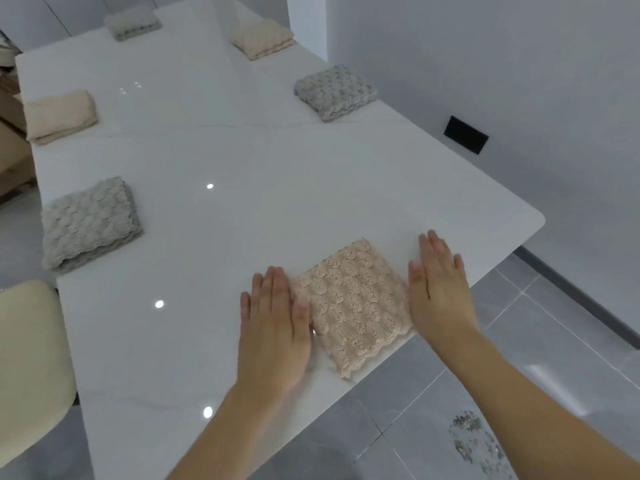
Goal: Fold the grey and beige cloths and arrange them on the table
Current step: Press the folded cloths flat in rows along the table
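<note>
Both forearms are extended forward over the near edge of the white table (242, 161), with the hands laid flat, palms down, on either side of a folded beige cloth (353, 306). The left hand (273, 327) is set against the cloth's left edge, its fingers straight and held together, nothing being gripped; the thumb is seen touching or just overlapping the cloth's border. The right hand (438, 289) is placed along the cloth's right edge, fingers likewise straight and released, pointed away from the body, with the inner side of the hand against the cloth. The cloth is thus held between the two flat hands, lying as a neat square turned at an angle near the table's right front corner, its scalloped hem close to the table edge. Five other folded cloths are laid along the table's sides: a grey cloth (91, 223) and a beige one (60, 116) on the left, a grey one (336, 91) and a beige one (263, 38) on the right, and a far grey one (133, 22) at the back. A cream chair (31, 358) is seen at the lower left.
</note>
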Action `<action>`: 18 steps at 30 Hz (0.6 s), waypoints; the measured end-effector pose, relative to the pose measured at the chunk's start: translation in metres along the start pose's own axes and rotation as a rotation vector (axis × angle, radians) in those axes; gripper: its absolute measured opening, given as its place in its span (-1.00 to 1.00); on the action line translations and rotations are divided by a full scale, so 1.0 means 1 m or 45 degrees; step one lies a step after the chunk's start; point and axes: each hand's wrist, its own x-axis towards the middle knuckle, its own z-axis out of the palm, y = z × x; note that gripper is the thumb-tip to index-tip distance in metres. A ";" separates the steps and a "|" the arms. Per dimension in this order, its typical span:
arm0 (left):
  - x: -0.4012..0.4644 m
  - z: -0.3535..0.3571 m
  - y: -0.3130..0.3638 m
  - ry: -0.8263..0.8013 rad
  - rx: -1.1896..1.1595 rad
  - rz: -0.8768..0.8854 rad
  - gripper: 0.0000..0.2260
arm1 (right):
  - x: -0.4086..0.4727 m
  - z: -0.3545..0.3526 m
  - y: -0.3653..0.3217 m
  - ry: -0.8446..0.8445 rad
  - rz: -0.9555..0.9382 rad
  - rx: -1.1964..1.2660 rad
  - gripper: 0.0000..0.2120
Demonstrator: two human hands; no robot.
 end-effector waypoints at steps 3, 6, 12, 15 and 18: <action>0.050 -0.036 -0.014 -0.235 -0.464 0.210 -0.49 | -0.029 0.016 -0.034 0.396 0.320 0.482 -0.41; 0.090 -0.043 -0.008 -0.558 -0.552 0.435 -0.54 | -0.047 0.038 -0.069 0.574 0.408 0.730 -0.43; 0.118 -0.022 0.007 -0.824 -0.562 0.728 -0.55 | -0.048 0.064 -0.092 0.676 0.494 0.695 -0.40; 0.119 -0.016 0.011 -0.845 -0.490 0.875 -0.54 | -0.045 0.065 -0.092 0.677 0.522 0.600 -0.39; 0.122 -0.013 0.012 -0.857 -0.357 0.924 -0.54 | -0.045 0.066 -0.093 0.637 0.520 0.466 -0.39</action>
